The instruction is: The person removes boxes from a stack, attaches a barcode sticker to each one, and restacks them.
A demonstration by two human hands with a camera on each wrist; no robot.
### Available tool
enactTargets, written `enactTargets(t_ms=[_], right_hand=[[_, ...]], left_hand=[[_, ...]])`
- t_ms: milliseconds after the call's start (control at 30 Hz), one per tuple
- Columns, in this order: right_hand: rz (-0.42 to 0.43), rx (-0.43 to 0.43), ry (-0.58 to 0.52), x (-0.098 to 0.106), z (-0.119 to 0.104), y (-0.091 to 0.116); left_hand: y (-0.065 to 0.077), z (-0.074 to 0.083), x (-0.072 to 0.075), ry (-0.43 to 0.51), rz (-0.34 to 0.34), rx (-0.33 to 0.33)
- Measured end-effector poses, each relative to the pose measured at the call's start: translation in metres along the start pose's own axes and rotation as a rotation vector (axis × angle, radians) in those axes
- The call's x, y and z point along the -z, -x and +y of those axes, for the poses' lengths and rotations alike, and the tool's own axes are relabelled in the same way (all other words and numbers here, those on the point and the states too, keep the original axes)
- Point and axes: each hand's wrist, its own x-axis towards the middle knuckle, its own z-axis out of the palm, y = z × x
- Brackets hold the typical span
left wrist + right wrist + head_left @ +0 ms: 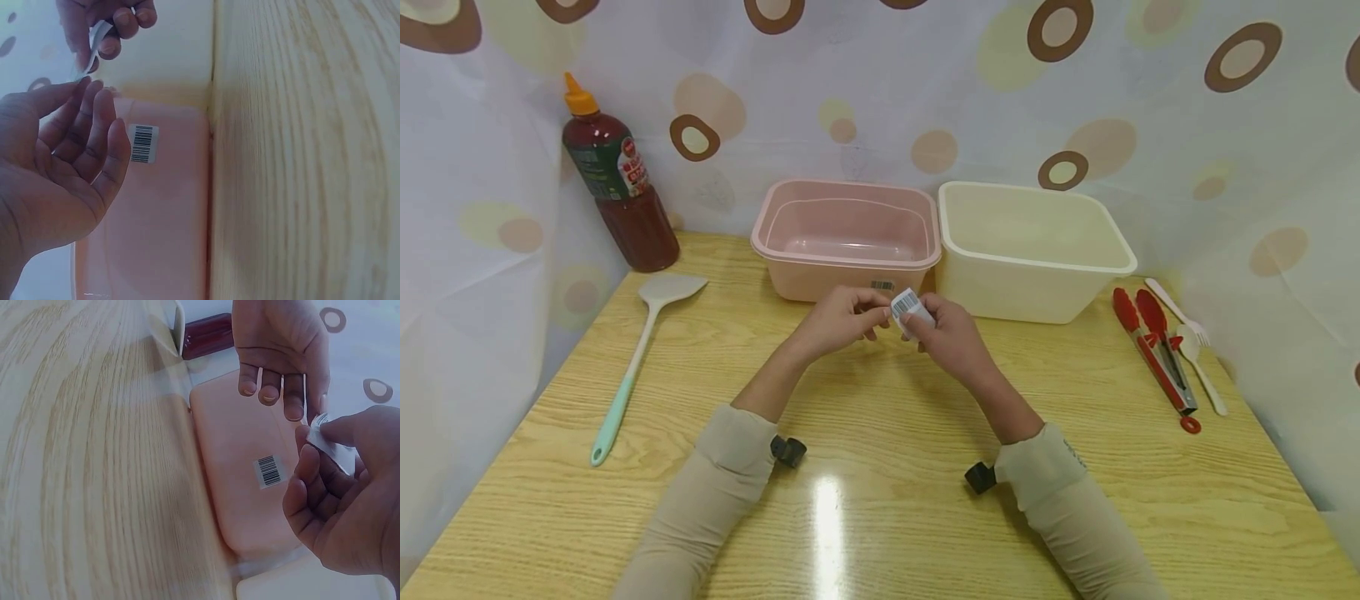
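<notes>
A small white barcode label (pixel 907 307) is between the two hands, in front of the bins. My right hand (pixel 957 342) holds it, with the thumb on its printed face and fingers behind. At its left edge, the thumb and index finger of my left hand (pixel 838 323) pinch a corner; the other fingers are loosely bent. The label looks thin and slightly curved in the left wrist view (pixel 98 39). Just behind the hands stands a pink bin (pixel 797 279), with a barcode sticker (pixel 144 144) on its front wall. Part of the label is hidden under the right thumb.
A cream bin (pixel 1015 292) stands against the pink one. At left are a spatula (pixel 638 350) and a sauce bottle (pixel 617 183) by the curtain. Red-tipped tongs (pixel 1161 354), a white fork (pixel 1176 308) and a white spoon (pixel 1202 367) lie at right on the wooden table (pixel 895 517).
</notes>
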Motion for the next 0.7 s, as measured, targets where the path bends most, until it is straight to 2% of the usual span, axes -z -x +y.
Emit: enactTargets(t_ms=[167,233,367,500,600,700], right_hand=[[-0.015,0.036,0.061,-0.0004,0.0009,0.0005],[0.013,0.092,0.095,-0.0004,0.0017,0.0003],[0.096,0.258,0.201,-0.0001,0.0031,0.0000],[0.127,0.402,0.285,0.0000,0.0044,0.0000],[0.146,0.458,0.305,0.0003,0.0055,-0.0002],[0.171,0.469,0.306,0.0016,0.0063,-0.0005]], left_hand=[[-0.0004,0.0013,-0.0005,0.001,0.007,0.007],[-0.0004,0.0010,-0.0004,-0.001,0.013,0.004],[-0.0001,0.0007,-0.0003,-0.013,0.018,-0.003],[-0.0003,0.0003,-0.0003,-0.039,0.008,-0.015],[-0.0004,0.0002,-0.0004,-0.046,0.001,-0.017],[0.0000,-0.0001,-0.0007,-0.046,-0.008,-0.012]])
